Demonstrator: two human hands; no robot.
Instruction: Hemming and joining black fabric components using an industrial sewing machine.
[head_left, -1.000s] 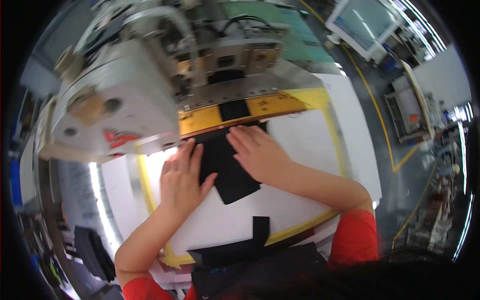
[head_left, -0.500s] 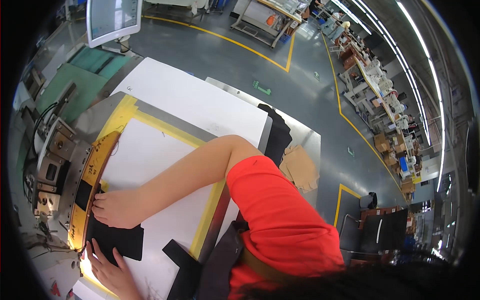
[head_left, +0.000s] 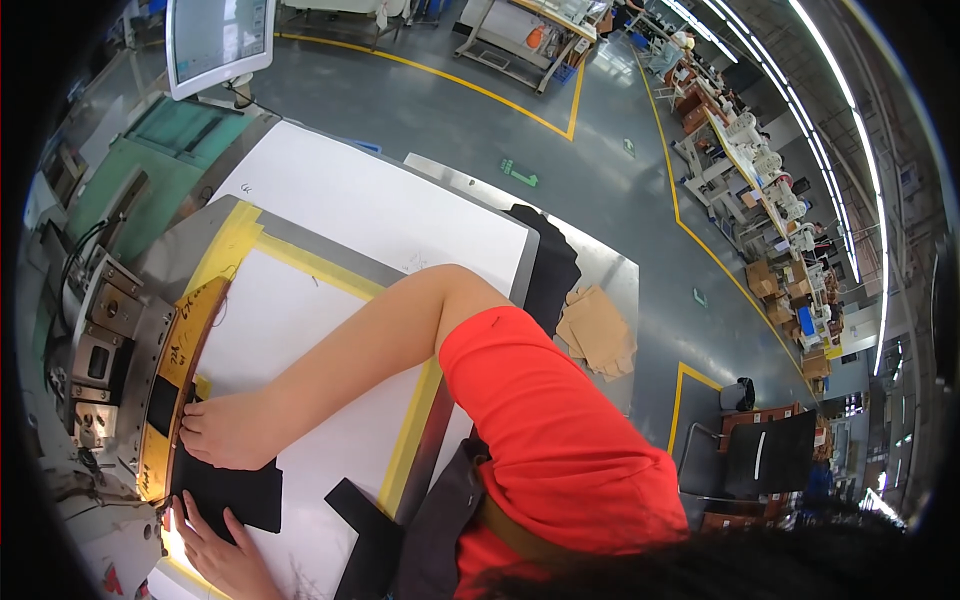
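My right hand point(head_left: 225, 430) lies on black fabric point(head_left: 245, 495) against the long yellow bar point(head_left: 155, 465) of the machine point(head_left: 100, 365), its fingertips at the bar's edge. My left hand point(head_left: 215, 555) lies lower down with fingers spread, its fingertips on the fabric beside the machine. Both rest over a white work board point(head_left: 280, 310) edged with yellow tape. A separate black strip point(head_left: 365, 525) lies near my body at the board's lower edge.
A screen point(head_left: 215, 40) stands at upper left. Beyond the board are black pieces point(head_left: 550, 270) and brown cardboard shapes point(head_left: 595, 330). A chair point(head_left: 755, 450) stands at right. Farther off are rows of sewing machines point(head_left: 725, 140), cardboard boxes point(head_left: 770, 285), and several people.
The view has swung strongly to the right since a second ago. Both hands remain on the fabric at the bar; in the last half second the right hand has shifted only slightly.
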